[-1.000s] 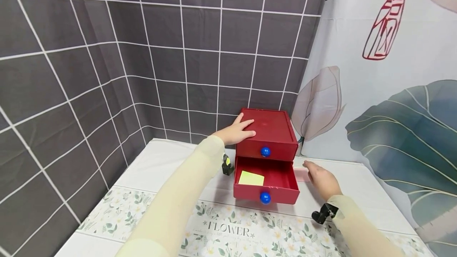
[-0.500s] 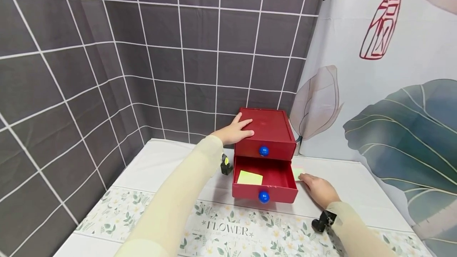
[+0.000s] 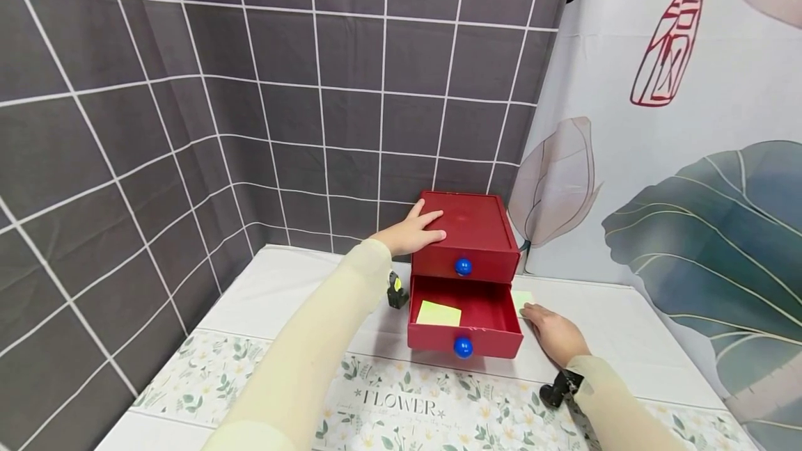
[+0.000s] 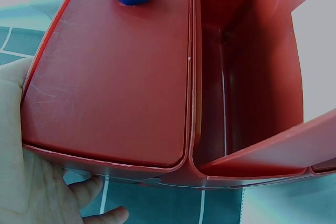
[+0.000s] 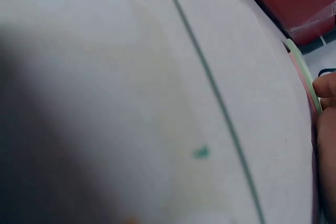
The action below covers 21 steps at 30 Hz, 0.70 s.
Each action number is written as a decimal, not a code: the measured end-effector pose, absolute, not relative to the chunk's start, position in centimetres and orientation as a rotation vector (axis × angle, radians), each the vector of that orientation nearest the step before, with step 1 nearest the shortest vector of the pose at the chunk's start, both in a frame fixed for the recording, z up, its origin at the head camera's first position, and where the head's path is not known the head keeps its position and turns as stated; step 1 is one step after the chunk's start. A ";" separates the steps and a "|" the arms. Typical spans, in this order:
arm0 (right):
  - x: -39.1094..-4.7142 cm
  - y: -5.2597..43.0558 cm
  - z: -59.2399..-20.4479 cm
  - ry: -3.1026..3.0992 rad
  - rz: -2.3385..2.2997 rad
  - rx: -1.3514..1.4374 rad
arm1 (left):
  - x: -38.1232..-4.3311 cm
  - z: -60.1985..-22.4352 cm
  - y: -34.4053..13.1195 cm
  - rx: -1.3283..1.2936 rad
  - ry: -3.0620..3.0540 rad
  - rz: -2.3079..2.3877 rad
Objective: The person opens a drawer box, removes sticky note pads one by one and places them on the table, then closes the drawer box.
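A red two-drawer cabinet (image 3: 466, 221) stands by the back wall, its upper drawer closed and its lower drawer (image 3: 432, 341) pulled out. Inside the lower drawer is a yellow sticky note pad (image 3: 438, 313). My left hand (image 3: 409, 234) rests with spread fingers on the cabinet's left top edge. In the left wrist view that hand (image 4: 44, 192) lies along the cabinet's side. Right of the drawer, my right hand (image 3: 554, 334) holds the near edge of a light green sticky note pad (image 3: 521, 300). The right wrist view shows a pink pad (image 5: 302, 74) directly under the green one.
Blue round knobs (image 3: 464, 347) stick out from the drawer fronts. A white tablecloth (image 3: 301, 284) with a floral band covers the table. A dark gridded curtain (image 3: 351, 117) hangs behind, and a pale leaf-print curtain (image 3: 689, 228) hangs at the right.
My right hand has lowered and drawn slightly nearer. The green pad came into sight over the pink one and now covers it in the head view. My left hand stays put.
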State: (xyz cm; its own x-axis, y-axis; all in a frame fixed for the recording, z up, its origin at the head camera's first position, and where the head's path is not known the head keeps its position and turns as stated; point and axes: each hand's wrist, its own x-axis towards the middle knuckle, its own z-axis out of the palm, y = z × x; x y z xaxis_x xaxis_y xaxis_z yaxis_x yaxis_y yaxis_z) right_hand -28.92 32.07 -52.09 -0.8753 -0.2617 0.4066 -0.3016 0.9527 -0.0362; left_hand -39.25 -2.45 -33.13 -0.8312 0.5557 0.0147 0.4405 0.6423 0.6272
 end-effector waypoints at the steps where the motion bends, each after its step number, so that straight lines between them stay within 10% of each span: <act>1: -28.9 32.0 -52.0 -2.701 0.143 0.401 | -39.2 -33.1 -2.5 0.821 2.680 0.955; 21: -29.4 32.6 -48.3 -2.610 0.336 0.465 | -39.4 -33.3 -2.4 0.823 2.687 0.956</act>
